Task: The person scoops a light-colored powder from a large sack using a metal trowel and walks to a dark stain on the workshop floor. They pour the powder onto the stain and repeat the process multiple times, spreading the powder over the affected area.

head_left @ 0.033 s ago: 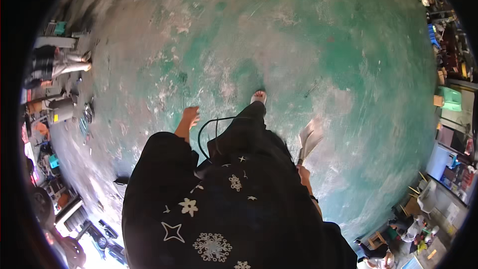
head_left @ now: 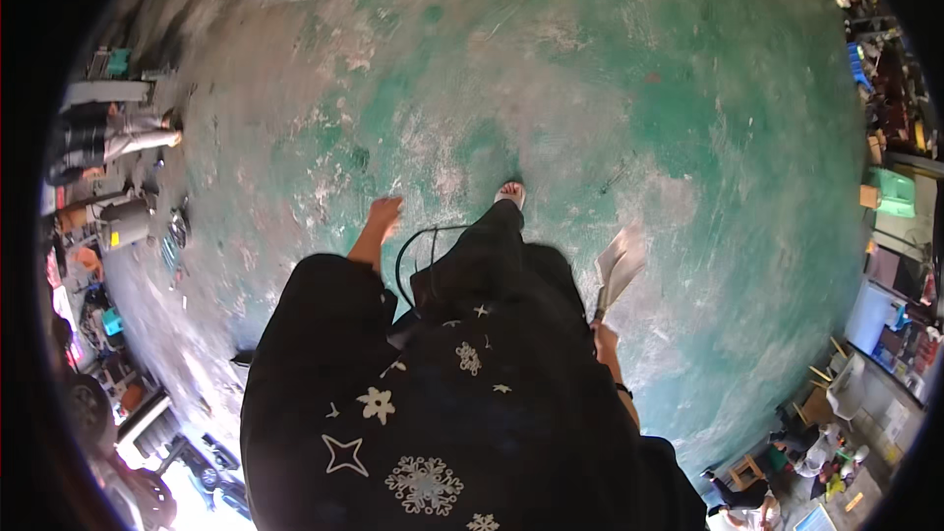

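My left hand (head_left: 384, 211) hangs out ahead of my left sleeve, over the floor. Its fingers are slightly blurred and loosely bent, and nothing shows in them. A thin black cord (head_left: 401, 261) loops beside that hand, in front of my dark clothes. Low at my right side, my right hand (head_left: 605, 339) is closed round the handle of a flat metal-bladed tool (head_left: 619, 265). The broad, pale blade points forward; its exact kind is unclear. One foot (head_left: 510, 193) in an open-toed shoe is on the floor ahead.
Worn green floor (head_left: 590, 88) spreads around me. At the left a person (head_left: 108, 138) stands among equipment. A green plastic stool (head_left: 890, 193) and shelving line the right edge; people (head_left: 752, 501) and a wooden stool (head_left: 744, 472) are at the lower right. Vehicles (head_left: 206, 472) show lower left.
My left hand has moved slightly forward and to the right. The bladed tool in my right hand has shifted a little forward and right.
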{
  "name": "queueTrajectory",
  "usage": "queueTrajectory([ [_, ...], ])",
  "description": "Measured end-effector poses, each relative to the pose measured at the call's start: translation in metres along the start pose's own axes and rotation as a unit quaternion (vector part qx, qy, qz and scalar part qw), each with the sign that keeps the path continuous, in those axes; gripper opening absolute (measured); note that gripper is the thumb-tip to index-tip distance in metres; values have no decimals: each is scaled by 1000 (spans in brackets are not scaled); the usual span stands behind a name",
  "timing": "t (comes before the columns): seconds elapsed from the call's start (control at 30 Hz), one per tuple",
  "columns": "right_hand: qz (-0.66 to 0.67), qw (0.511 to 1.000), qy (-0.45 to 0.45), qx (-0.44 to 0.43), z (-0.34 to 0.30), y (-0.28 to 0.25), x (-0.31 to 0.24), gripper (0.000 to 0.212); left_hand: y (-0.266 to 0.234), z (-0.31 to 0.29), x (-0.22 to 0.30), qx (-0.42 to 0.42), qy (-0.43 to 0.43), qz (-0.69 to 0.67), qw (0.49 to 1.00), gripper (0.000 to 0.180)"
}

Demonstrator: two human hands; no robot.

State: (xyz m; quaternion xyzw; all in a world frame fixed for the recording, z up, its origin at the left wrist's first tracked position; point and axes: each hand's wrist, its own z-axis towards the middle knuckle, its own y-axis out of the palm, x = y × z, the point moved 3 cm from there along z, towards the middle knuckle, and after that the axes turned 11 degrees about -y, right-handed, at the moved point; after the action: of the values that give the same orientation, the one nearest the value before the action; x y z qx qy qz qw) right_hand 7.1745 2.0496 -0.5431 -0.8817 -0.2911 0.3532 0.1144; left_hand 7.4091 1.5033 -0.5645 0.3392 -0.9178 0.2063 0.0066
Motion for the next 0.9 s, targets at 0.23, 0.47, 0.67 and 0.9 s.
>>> queueTrajectory([
  [0.23,56,997,20,57,139,-44,-178,10,218,-62,425,-32,303,-9,952,42],
  [0.47,43,998,18,34,348,-139,-356,10,415,-85,664,-38,396,202,895,44],
  [0.67,92,993,50,51,528,-223,-540,12,454,-5,740,30,295,49,954,47],
  [0.9,48,990,62,121,734,-288,-753,13,505,47,860,156,228,331,902,11],
])
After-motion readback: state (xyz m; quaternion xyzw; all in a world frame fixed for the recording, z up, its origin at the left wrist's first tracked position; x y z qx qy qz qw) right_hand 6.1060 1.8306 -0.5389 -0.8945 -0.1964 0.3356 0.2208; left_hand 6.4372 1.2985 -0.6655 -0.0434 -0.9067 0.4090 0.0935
